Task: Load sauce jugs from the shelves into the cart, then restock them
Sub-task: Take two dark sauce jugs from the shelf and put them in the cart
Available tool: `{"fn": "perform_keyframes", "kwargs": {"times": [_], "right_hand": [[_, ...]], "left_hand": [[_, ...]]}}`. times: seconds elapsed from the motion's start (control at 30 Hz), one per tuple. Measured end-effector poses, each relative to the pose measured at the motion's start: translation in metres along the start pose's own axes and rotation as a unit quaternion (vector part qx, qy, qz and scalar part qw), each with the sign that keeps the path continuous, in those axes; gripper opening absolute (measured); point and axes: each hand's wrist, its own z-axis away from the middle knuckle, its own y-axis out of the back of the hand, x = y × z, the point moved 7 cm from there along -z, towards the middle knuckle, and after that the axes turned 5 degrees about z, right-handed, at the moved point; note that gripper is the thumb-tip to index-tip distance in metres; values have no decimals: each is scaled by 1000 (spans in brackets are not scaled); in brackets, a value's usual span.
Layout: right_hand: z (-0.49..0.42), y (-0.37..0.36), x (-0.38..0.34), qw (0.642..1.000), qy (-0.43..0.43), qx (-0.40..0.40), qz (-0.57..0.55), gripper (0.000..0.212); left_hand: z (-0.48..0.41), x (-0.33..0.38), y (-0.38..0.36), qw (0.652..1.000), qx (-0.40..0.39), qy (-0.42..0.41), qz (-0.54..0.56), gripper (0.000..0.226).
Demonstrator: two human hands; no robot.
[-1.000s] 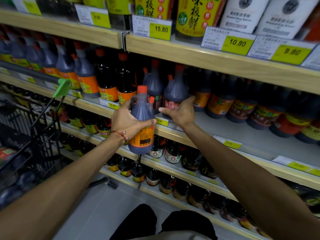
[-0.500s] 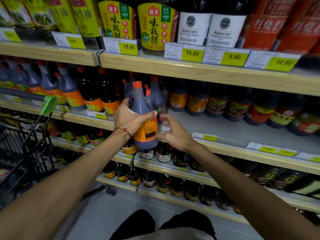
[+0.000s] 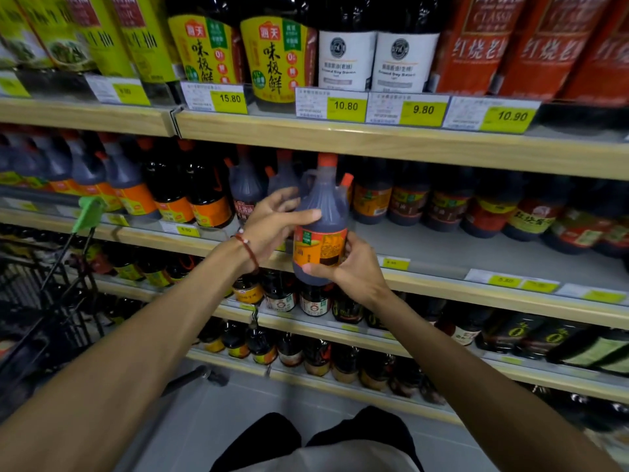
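Note:
I hold one sauce jug (image 3: 323,206) upright in front of the middle shelf (image 3: 442,247); it is dark with an orange label, a red cap and a side handle. My right hand (image 3: 354,270) grips its lower part, fingers round the label and base. My left hand (image 3: 272,223) is at the jug's left shoulder, thumb lying across it and fingers spread fairly straight. More jugs of the same kind (image 3: 132,185) stand in rows at the left of that shelf. The black wire cart (image 3: 41,301) with a green handle (image 3: 90,212) is at my left.
Dark bottles with red and yellow labels (image 3: 490,206) stand at the back right of the middle shelf, with bare grey shelf in front of them. Tall yellow, white and red bottles fill the upper shelf (image 3: 340,141). Small bottles line the lower shelves (image 3: 306,362).
The jug has risen and moved right toward the shelf. My right hand has gone from the shelf edge to gripping the jug's base. My left hand has loosened, its fingers now spread.

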Motion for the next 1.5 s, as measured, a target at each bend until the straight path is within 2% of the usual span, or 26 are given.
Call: {"fn": "perform_keyframes", "kwargs": {"times": [0.1, 0.17, 0.3, 0.47, 0.63, 0.7, 0.8, 0.87, 0.93, 1.2, 1.33, 1.5], "right_hand": [[-1, 8, 8, 999, -6, -3, -35, 96], [-3, 12, 12, 999, -6, -17, -37, 91], [-8, 19, 12, 999, 8, -21, -29, 107], [-20, 32, 8, 999, 42, 8, -4, 98], [-48, 39, 5, 996, 77, 33, 12, 99], [-55, 44, -1, 996, 77, 47, 12, 95], [-69, 45, 0, 996, 67, 59, 21, 86], [-76, 42, 5, 995, 66, 72, 22, 86], [-84, 36, 15, 995, 64, 77, 14, 91], [-105, 14, 49, 996, 55, 61, 20, 103], [-123, 14, 65, 995, 32, 63, 71, 111], [-104, 19, 45, 990, 28, 45, 129, 93]], "left_hand": [[9, -20, -6, 995, -76, 67, 8, 71], [13, -31, -11, 993, -89, 74, -6, 57], [8, -30, -21, 995, -73, 3, -66, 62], [1, -18, -32, 987, -51, -74, -137, 52], [-13, -12, -37, 983, -31, -112, -142, 50], [-20, -7, -38, 982, -19, -117, -146, 48], [-34, -5, -33, 973, 7, -130, -190, 57], [-42, -8, -28, 954, 38, -140, -262, 70], [-48, -16, -23, 949, 53, -137, -278, 76], [-63, -56, -20, 955, 58, -130, -259, 74], [-75, -67, -16, 951, 57, -123, -278, 75], [-68, -60, -12, 928, 118, -121, -331, 65]]}}
